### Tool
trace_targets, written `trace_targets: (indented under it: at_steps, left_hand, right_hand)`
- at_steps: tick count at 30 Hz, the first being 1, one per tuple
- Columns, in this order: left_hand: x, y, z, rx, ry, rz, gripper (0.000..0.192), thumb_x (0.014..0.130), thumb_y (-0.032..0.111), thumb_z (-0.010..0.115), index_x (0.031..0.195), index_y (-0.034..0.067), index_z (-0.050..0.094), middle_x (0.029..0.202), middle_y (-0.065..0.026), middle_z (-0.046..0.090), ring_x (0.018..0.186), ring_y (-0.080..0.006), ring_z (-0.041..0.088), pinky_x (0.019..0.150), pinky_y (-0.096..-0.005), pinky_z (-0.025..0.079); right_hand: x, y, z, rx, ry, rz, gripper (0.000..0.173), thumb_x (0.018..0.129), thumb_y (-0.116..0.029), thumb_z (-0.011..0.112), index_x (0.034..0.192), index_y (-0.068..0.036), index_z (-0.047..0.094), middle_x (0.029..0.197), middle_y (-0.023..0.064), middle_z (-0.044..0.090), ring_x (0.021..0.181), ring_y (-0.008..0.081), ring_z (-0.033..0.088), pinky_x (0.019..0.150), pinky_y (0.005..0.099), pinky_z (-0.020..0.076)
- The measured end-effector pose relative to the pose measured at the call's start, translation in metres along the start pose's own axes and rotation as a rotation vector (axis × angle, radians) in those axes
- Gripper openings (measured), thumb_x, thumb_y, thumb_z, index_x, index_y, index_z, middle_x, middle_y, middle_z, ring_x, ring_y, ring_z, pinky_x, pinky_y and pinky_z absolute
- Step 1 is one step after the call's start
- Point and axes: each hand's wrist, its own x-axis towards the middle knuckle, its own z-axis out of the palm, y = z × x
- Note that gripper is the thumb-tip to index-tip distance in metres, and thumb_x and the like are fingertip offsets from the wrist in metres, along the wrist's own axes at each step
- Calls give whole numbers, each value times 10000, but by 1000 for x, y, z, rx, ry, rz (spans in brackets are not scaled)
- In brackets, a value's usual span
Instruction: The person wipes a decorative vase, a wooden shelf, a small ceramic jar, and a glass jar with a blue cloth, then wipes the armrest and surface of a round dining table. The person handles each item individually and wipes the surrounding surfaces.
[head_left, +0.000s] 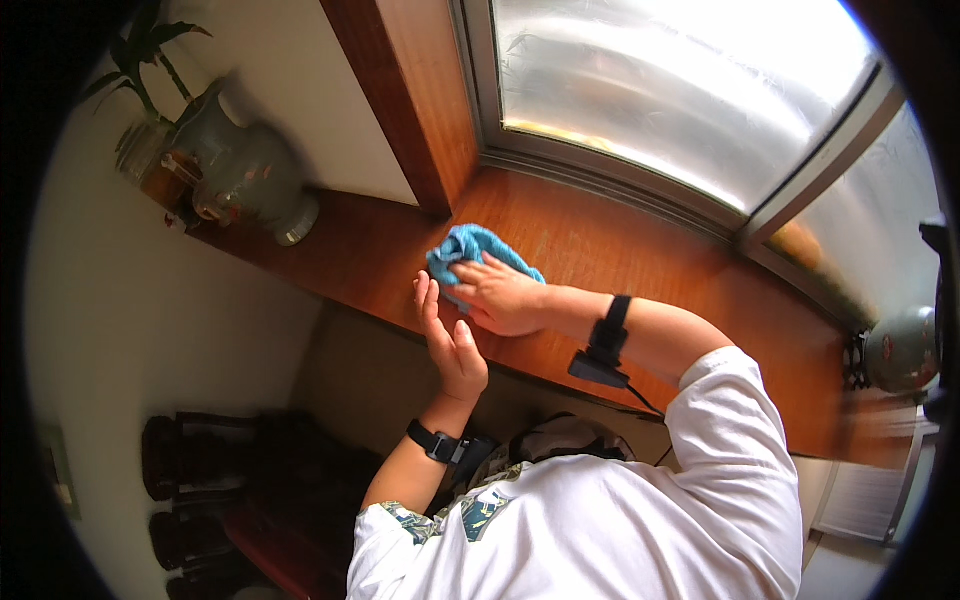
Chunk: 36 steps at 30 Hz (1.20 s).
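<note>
A crumpled blue cloth (491, 251) lies on a reddish-brown wooden sill (637, 255) below the window. My right hand (506, 296) presses down on the cloth, its fingers over the folds; the part beneath the palm is hidden. Just to the left, my left hand (454, 349) is raised at the sill's front edge with its fingers up and the thumb apart, holding nothing. Its fingertips are close to the cloth; whether they touch it I cannot tell. Each forearm wears a black strap with a small device.
A grey-green ceramic vase (259, 180) and a glass jar with a plant (146, 161) stand at the sill's left end. A round vase (900, 351) is at the far right. Behind the sill is a metal-framed window (622, 169). Dark wooden furniture (202, 457) stands lower left.
</note>
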Motion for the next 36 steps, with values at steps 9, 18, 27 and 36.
trace_targets:
  at_steps: [9, 18, 27, 36]
  left_hand:
    - [72, -19, -61, -215, -20, 50, 586, 922, 75, 340, 1489, -62, 289, 1591, -207, 275, 1492, -321, 233, 1232, -438, 136]
    - [82, -59, -70, -311, -322, -5, 551, 903, 14, 357, 1452, -33, 373, 1579, -169, 308, 1475, -292, 273, 1220, -415, 174]
    - [80, -66, -70, -176, -499, 97, 484, 913, 26, 419, 1394, -16, 454, 1536, -193, 374, 1435, -328, 356, 1191, -443, 262]
    - [80, -76, -69, -107, -517, 205, 450, 902, 22, 465, 1350, 2, 504, 1522, -224, 387, 1432, -375, 355, 1199, -504, 214]
  right_hand:
    - [-62, -78, 9, 402, -44, 72, 551, 846, 44, 523, 1383, -79, 543, 1456, 193, 477, 1384, 366, 404, 1190, 536, 216]
    - [-139, -86, -34, 1742, 1077, 347, 511, 949, -179, 450, 1411, 38, 447, 1379, 202, 534, 1211, 300, 580, 981, 433, 530]
    - [-186, -85, -24, -272, 688, 1163, 557, 983, -431, 532, 1478, -181, 474, 1571, 198, 333, 1466, 400, 262, 1195, 502, 211]
    - [-217, 13, -16, -389, 407, 1629, 568, 998, -448, 423, 1510, -201, 432, 1623, 168, 250, 1488, 403, 219, 1204, 563, 131]
